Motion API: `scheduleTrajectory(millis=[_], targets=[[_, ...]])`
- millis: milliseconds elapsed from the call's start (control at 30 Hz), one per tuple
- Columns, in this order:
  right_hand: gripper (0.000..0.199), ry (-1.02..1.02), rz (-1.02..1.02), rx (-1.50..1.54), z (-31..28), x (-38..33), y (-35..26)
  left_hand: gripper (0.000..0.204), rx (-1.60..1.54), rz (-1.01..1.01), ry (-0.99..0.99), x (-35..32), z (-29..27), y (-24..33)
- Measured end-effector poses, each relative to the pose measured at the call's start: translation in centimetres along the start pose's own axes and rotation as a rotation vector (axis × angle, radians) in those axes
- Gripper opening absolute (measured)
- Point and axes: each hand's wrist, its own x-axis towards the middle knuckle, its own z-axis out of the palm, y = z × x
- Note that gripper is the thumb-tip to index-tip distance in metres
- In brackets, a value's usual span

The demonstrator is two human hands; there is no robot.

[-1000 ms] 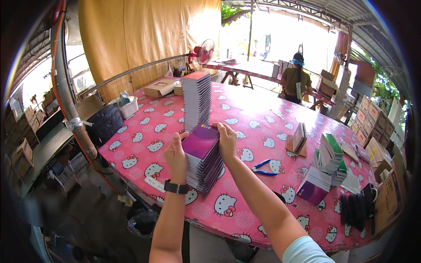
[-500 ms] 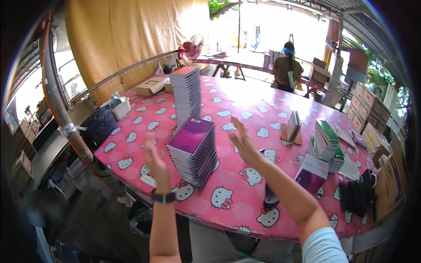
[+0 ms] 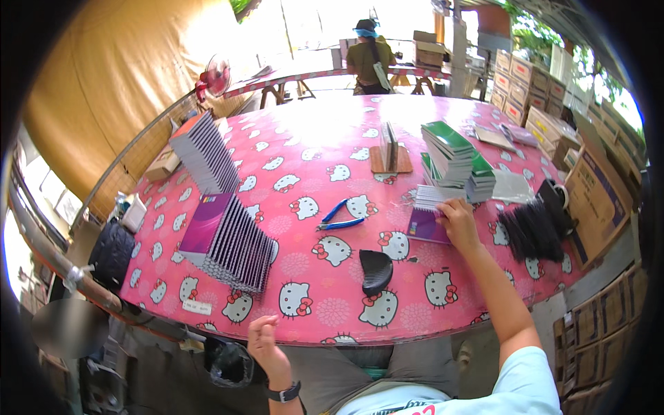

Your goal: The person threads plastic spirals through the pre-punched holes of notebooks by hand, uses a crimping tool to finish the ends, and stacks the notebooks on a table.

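My right hand (image 3: pixel 458 220) reaches over the table to a pile of loose white pages (image 3: pixel 431 196) with a purple cover (image 3: pixel 427 227), fingers bent and gripping its right edge. My left hand (image 3: pixel 268 346) hangs near the table's front edge, its fingers loosely curled and holding nothing. A tall stack of purple spiral notebooks (image 3: pixel 232 242) stands at the left. Behind it leans a stack with an orange top (image 3: pixel 207 149). Blue-handled pliers (image 3: pixel 341 218) and a black curved object (image 3: pixel 375 272) lie in the middle. Green-covered books (image 3: pixel 453 155) are piled behind my right hand.
Black binding coils (image 3: pixel 531 232) lie at the right, beside a cardboard box (image 3: pixel 605 200). A wooden stand (image 3: pixel 391 158) holds upright boards. A pink patterned cloth covers the table (image 3: pixel 332 297). Another person (image 3: pixel 370 59) stands at a far table. A red fan (image 3: pixel 216 76) is at the back left.
My hands have left the sides of the purple notebook stack. The right hand has gone right to the purple-covered pile; the left has drawn back toward me. The view has turned right.
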Motion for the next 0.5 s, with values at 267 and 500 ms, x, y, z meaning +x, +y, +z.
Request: scheduleTrajectory(millis=[267,500], targets=[[0.016,-0.086,-0.217,0.243,-5.5,0.7,-9.6,0.027,0.102,0.215,-0.234,-0.8,10.5,5.4],[0.015,-0.250,0.099,0.940,-6.1,-4.5,-14.8,0.022,-0.122,-0.244,-0.556,-1.8,9.1,0.4]])
